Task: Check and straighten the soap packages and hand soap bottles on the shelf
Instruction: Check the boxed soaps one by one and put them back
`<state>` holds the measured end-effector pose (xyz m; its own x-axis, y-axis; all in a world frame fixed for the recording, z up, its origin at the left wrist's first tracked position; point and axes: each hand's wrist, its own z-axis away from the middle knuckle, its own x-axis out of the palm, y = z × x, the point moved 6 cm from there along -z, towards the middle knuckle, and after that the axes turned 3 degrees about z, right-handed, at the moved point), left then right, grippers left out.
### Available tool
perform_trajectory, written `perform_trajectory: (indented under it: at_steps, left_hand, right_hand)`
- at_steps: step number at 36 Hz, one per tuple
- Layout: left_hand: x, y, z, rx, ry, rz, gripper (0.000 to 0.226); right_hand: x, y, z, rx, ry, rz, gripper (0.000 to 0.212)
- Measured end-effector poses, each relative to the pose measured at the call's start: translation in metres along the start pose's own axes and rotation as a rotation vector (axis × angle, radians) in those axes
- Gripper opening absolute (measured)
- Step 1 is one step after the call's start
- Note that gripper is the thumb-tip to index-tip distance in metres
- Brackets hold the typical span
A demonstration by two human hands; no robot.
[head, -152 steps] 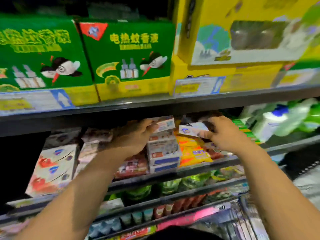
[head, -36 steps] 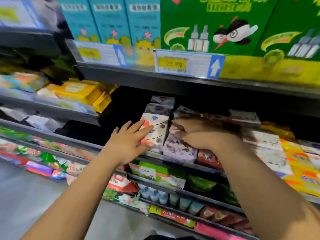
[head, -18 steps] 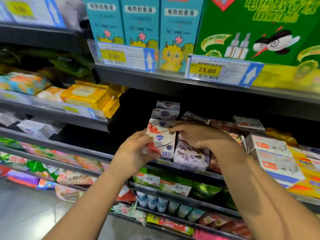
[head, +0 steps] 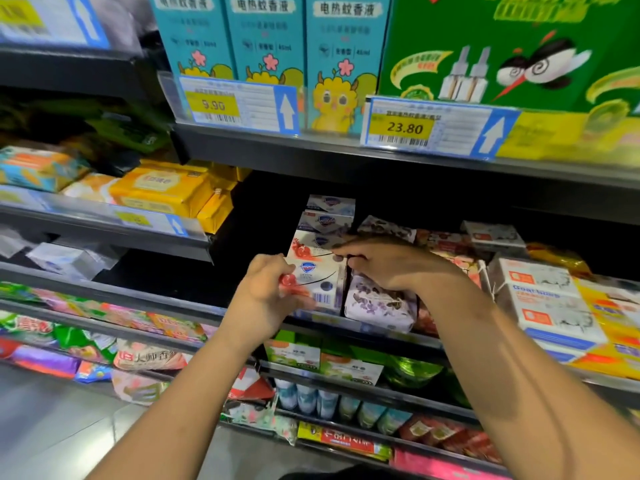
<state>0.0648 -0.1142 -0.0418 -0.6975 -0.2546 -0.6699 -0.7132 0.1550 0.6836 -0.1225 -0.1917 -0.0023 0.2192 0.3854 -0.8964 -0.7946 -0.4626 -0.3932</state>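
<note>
A white soap box with red fruit print (head: 320,282) stands at the front of the middle shelf (head: 377,332), heading a row of similar white boxes (head: 327,221) behind it. My left hand (head: 265,297) grips the box's left front corner. My right hand (head: 388,263) reaches over from the right, fingers curled on the box's top right edge. Just right of the box lies a purple-flowered soap pack (head: 379,304), partly under my right wrist. Further right sit white and blue goat-milk soap packs (head: 550,306).
Teal and green mosquito-liquid boxes (head: 266,39) fill the shelf above, with price tags (head: 405,128). Yellow soap packs (head: 162,188) lie on the left shelf. Lower shelves hold green boxes (head: 322,363), small bottles (head: 311,398) and bagged goods (head: 149,356).
My left hand went from flat against the box front to gripping its left corner. My right hand stayed at the box's top edge. The view moved closer and slightly right.
</note>
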Motion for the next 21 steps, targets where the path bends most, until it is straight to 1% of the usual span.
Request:
perform_trajectory:
  at_steps: [1, 4, 7, 10, 12, 14, 18, 19, 21]
  left_hand:
    - [-0.004, -0.002, 0.001, 0.015, 0.007, 0.022, 0.061]
    - [-0.019, -0.004, 0.005, -0.031, 0.028, 0.105, 0.061]
    - [-0.026, -0.001, 0.01, -0.025, 0.089, 0.134, 0.062]
    - [-0.031, 0.007, 0.02, -0.041, 0.138, 0.182, 0.076]
    - [-0.032, 0.009, 0.026, -0.055, 0.134, 0.19, 0.086]
    - [-0.034, 0.008, 0.028, -0.071, 0.129, 0.17, 0.092]
    - [-0.036, 0.006, 0.033, -0.096, 0.133, 0.132, 0.098]
    - [-0.037, 0.008, 0.034, -0.089, 0.137, 0.131, 0.096]
    - [-0.042, 0.009, 0.036, -0.075, 0.149, 0.132, 0.089]
  right_hand:
    - [0.0, -0.001, 0.0, -0.002, 0.007, 0.006, 0.04]
    - [-0.001, 0.0, 0.002, -0.002, 0.023, 0.013, 0.041]
    - [-0.001, -0.002, 0.003, 0.014, 0.054, 0.02, 0.042]
    - [-0.003, -0.004, 0.001, 0.025, 0.105, 0.034, 0.04]
    - [-0.004, -0.007, 0.0, 0.036, 0.122, 0.047, 0.036]
    - [-0.006, -0.011, -0.001, 0.048, 0.131, 0.087, 0.037]
    - [-0.002, -0.021, -0.005, 0.051, 0.165, 0.184, 0.051]
    - [-0.001, -0.023, -0.007, 0.052, 0.178, 0.19, 0.056]
    - [0.004, -0.023, -0.01, 0.077, 0.173, 0.18, 0.074]
